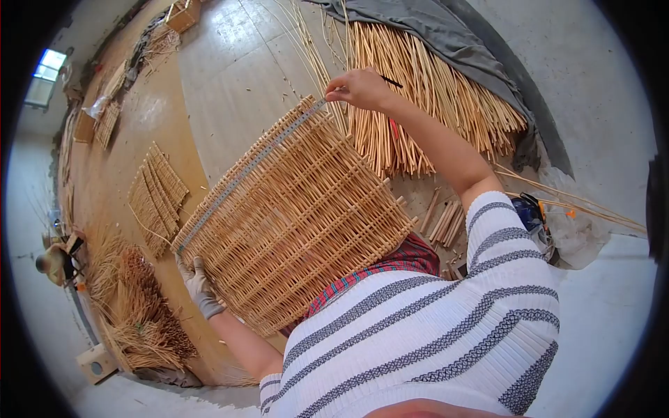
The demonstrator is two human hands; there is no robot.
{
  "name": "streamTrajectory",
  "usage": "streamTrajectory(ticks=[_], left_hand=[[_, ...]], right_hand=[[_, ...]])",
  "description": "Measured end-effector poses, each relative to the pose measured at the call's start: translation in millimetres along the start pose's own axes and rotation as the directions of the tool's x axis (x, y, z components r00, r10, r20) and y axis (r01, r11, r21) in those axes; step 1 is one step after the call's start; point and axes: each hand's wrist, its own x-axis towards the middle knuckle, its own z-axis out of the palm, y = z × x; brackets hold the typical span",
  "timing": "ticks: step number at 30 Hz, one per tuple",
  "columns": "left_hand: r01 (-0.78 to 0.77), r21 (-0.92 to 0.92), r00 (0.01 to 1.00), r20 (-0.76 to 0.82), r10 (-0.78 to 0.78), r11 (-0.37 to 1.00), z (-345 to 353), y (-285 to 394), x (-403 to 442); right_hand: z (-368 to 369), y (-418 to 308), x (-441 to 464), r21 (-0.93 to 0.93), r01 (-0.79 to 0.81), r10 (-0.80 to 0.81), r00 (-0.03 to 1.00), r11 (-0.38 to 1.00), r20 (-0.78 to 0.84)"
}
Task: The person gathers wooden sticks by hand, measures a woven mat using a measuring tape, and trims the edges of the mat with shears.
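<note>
Wicker panel (300, 216) gripped at corner by L hand (199, 284), tape (268, 148) pinched in R hand (361, 89), best pulled taut & flat along edge

No readable text or labels; markings on the measuring tape (260, 159) too small to read

We look out from the wearer's head, a single wide view, forward and steeply down. Striped top (418, 334) very close along the bottom; woven panel (300, 209) mid-range, at arm's reach; floor (233, 52) farther off. Room tilted, edges bowed, corners black.
</note>
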Motion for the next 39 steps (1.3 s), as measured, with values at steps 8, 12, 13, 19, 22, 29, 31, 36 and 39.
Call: streamTrajectory(ticks=[8, 12, 13, 19, 22, 29, 31, 36, 39], left_hand=[[0.107, -0.161, 0.992, 0.091, -0.093, 0.981, -0.2, 28.8, -16.6], [0.125, 0.021, 0.992, -0.018, -0.125, 0.992, 9.1, 51.6, -29.4], [0.114, 0.038, 0.993, -0.001, -0.114, 0.993, 10.1, 45.5, -25.7], [0.002, -0.201, 0.997, 0.081, 0.015, 0.980, -1.8, -8.6, 0.3], [0.043, -0.209, 0.999, 0.015, -0.040, 0.977, 1.2, -12.9, 2.1], [-0.015, -0.240, 1.000, 0.020, 0.020, 0.971, -4.0, -25.8, 2.7], [-0.039, -0.286, 0.999, -0.036, 0.030, 0.957, 2.9, -15.9, -11.7], [-0.019, -0.265, 0.993, -0.121, -0.014, 0.964, 13.3, -5.5, -23.5], [-0.098, -0.283, 0.984, -0.173, 0.050, 0.954, 1.7, -33.3, -13.2]], right_hand=[[6.5, 4.3, 3.0, -0.013, 0.055, -0.056, 0.997, 0.998, -0.053], [1.9, 3.9, -9.4, 0.103, 0.106, -0.104, 0.994, 0.989, -0.028], [0.5, 4.2, -12.7, 0.203, 0.130, -0.136, 0.991, 0.971, 0.017], [0.1, -7.8, -60.6, 0.637, 0.140, -0.206, 0.978, 0.758, 0.031], [9.4, 0.4, -83.1, 0.814, 0.133, -0.268, 0.963, 0.566, 0.029], [35.6, 34.9, -151.2, 0.858, -0.056, -0.016, 0.997, 0.511, 0.075], [50.3, 46.3, -174.6, 0.868, -0.122, -0.011, 0.989, 0.482, 0.145], [75.0, 49.1, -212.3, 0.908, -0.227, 0.027, 0.972, 0.353, 0.233], [87.3, 43.4, -208.9, 0.919, -0.200, 0.106, 0.979, 0.340, 0.174]])
